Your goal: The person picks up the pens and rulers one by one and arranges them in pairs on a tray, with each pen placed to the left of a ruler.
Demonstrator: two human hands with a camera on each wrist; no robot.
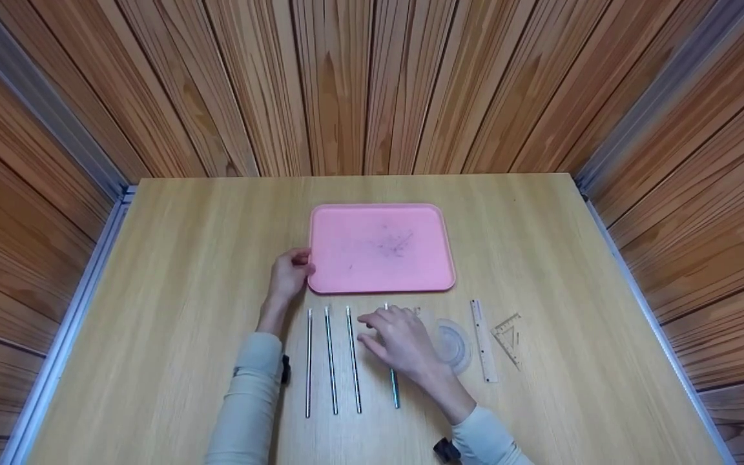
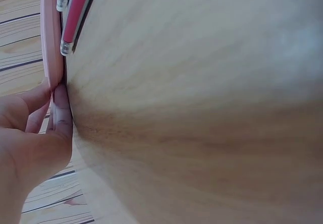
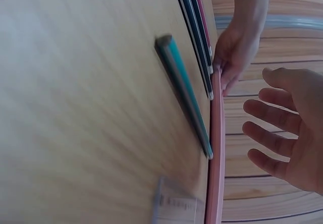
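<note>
A pink tray (image 1: 382, 248) with dark marks lies on the table. My left hand (image 1: 290, 274) pinches its left rim between thumb and fingers, as the left wrist view shows at the tray edge (image 2: 52, 47). Over the green pencil (image 1: 394, 387) hovers my right hand (image 1: 404, 342), fingers spread and holding nothing; it partly hides that pencil. In the right wrist view the green pencil (image 3: 184, 98) lies apart from the right hand (image 3: 298, 133). Left of it are a red pencil (image 1: 309, 361) and two dark pencils, one (image 1: 331, 361) and another (image 1: 353, 361), roughly parallel.
Right of the pencils lie a clear protractor (image 1: 453, 345), a clear ruler (image 1: 484, 342) and a clear set square (image 1: 507, 339). Another clear plastic piece (image 1: 422, 316) is partly hidden behind the right hand. Wood-patterned walls (image 1: 340, 90) surround the table (image 1: 172, 310).
</note>
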